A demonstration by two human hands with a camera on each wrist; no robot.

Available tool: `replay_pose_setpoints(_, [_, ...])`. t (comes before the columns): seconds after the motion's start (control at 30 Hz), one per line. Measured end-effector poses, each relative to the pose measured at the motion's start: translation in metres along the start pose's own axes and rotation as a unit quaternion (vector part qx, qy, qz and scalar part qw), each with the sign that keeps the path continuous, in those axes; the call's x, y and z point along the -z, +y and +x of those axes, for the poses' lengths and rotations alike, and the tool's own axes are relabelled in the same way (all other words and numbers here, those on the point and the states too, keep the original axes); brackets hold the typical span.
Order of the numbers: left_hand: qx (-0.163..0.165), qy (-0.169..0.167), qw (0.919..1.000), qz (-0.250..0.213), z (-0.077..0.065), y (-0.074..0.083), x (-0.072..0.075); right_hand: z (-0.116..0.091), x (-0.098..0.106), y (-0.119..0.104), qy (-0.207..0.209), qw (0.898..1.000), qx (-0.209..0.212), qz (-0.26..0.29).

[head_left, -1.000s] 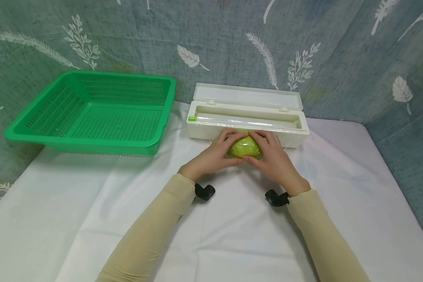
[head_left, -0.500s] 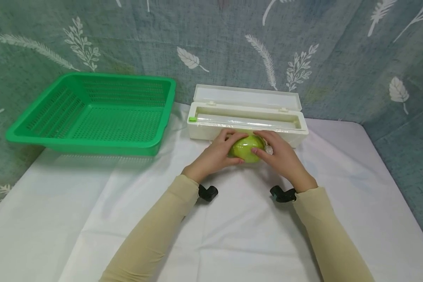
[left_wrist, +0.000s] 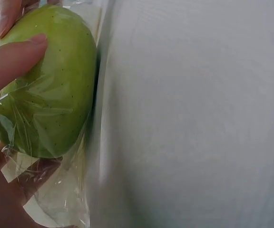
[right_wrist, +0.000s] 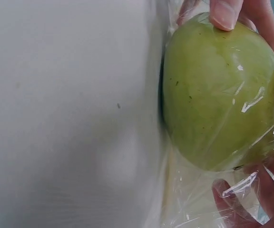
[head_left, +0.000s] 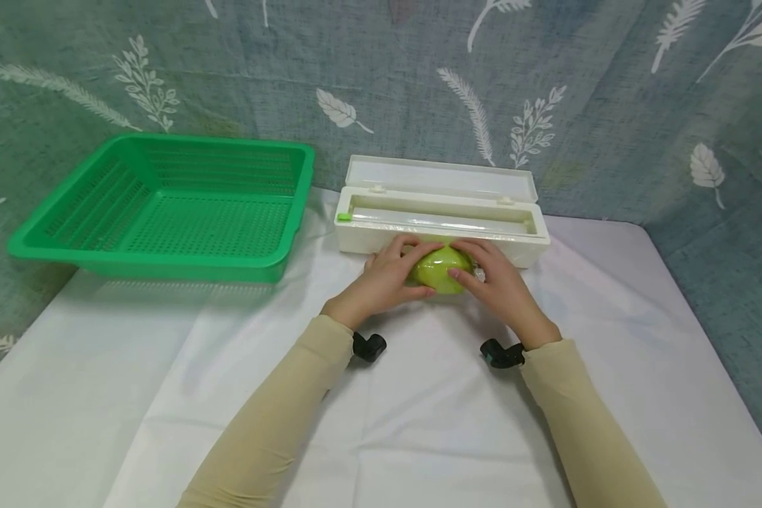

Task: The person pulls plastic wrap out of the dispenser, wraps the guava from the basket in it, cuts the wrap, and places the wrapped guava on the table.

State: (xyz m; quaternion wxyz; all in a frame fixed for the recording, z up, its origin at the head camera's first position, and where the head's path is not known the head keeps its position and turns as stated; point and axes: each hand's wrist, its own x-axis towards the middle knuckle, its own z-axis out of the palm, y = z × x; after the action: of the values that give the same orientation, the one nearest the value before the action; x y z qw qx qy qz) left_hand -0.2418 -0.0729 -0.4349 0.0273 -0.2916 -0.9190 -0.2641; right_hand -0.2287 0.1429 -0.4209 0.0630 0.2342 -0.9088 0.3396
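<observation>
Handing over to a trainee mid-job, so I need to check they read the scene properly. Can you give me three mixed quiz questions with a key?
1. Short answer: What covers the green fruit?
2. True or false: The lid of the cling film dispenser is closed.
3. Multiple choice: In the head view, where is the green basket relative to the dispenser?
a) To its left
b) To its right
c) On top of it

Key
1. Clear film; its creases and shine show in both wrist views.
2. False; it is folded back, with the roll exposed.
3. a
</observation>
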Motion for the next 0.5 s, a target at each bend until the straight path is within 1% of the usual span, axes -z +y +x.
replay_pose_setpoints(0.23, [0.024, -0.015, 0.9981, 0.054, -0.0003, 0.0067, 0.0007, -0.0021, -0.0024, 0.0024, 0.009, 1.000, 0.001, 0.002])
replay_pose_setpoints(0.37, [0.029, -0.018, 0.9984, 0.045, 0.0008, 0.0050, 0.0016, -0.0001, -0.0013, 0.0023, 0.013, 1.000, 0.014, -0.004])
replay_pose_setpoints(0.5, [0.018, -0.016, 0.9995, 0.021, 0.0012, 0.0000, 0.0005, 0.0009, -0.0013, 0.0024, 0.009, 1.000, 0.014, -0.004])
